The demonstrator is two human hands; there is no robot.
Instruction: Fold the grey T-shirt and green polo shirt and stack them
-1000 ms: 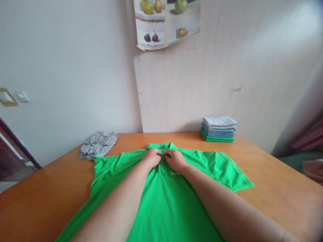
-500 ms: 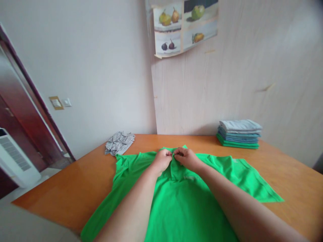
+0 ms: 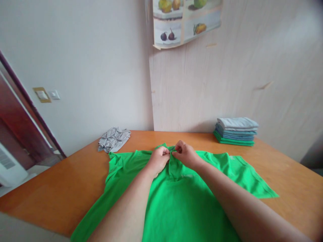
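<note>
A green polo shirt (image 3: pixel 181 205) lies spread on the table, front side up, its collar end toward the wall and its sleeves out to both sides. At the top of its button placket, just below the collar, my left hand (image 3: pixel 159 158) pinches the cloth. Close beside it on the right, my right hand (image 3: pixel 185 154) is also closed on the placket edge, thumb and fingertips together. The fingertips of both hands nearly meet. Any button between them is too small to make out. My forearms cover parts of the shirt's body.
On the orange-brown wooden table (image 3: pixel 83 178), a crumpled striped cloth (image 3: pixel 114 138) lies at the back left. A stack of folded clothes (image 3: pixel 236 131), grey, blue and green, stands at the back right. A poster of fruit (image 3: pixel 174 28) hangs on the wall behind.
My right hand has risen slightly at the collar, its fingers still pinching. My left hand stays on the placket. The whole view has shifted a little.
</note>
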